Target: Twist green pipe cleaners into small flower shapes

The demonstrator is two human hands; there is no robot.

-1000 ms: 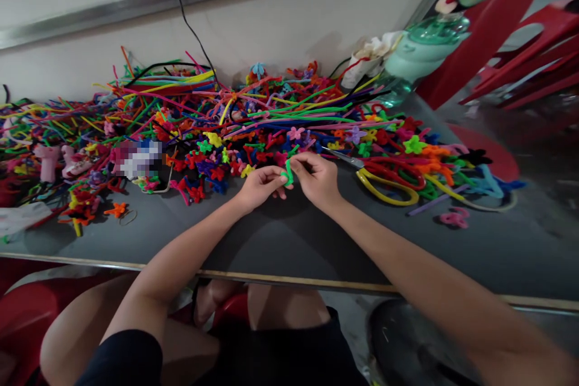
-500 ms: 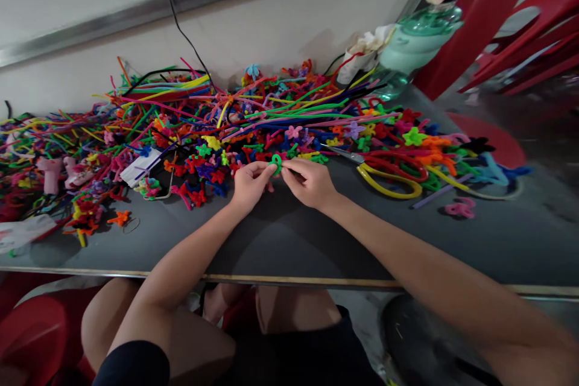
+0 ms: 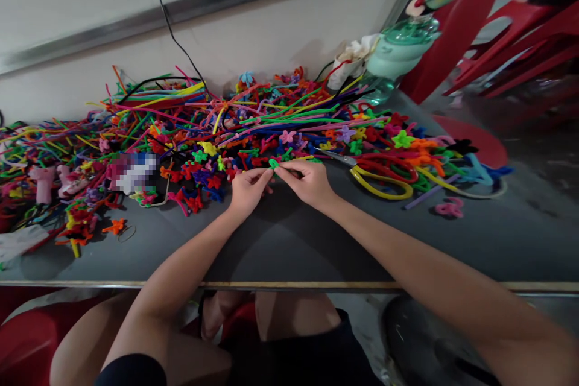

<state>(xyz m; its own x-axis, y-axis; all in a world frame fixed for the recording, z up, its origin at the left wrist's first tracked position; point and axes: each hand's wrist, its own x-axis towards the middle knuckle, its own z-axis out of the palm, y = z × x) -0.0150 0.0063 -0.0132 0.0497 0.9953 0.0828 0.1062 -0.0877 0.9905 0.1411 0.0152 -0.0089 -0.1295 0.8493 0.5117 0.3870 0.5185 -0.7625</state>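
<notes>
A small looped green pipe cleaner (image 3: 274,163) is pinched between the fingertips of both hands, just above the dark table (image 3: 289,235). My left hand (image 3: 249,190) grips it from the left, thumb against the fingers. From the right, my right hand (image 3: 306,182) pinches it between thumb and forefinger. The fingers cover part of its shape. Right behind the hands lies a heap of coloured pipe cleaners (image 3: 289,110), many bent into small flowers. Scissors with red and yellow handles (image 3: 382,195) rest on the table to the right of my right hand.
A green bottle (image 3: 398,51) and a white cup with crumpled tissue (image 3: 342,71) stand at the back right. A pink bent pipe cleaner (image 3: 449,207) lies right of the scissors. An orange flower (image 3: 114,227) lies at the left. Red chairs (image 3: 511,42) stand beyond the table.
The view has shifted slightly, so the table things appear a little further left. Both hands stay together on the green pipe cleaner, whose open loop now looks narrower and more covered by the fingers.
</notes>
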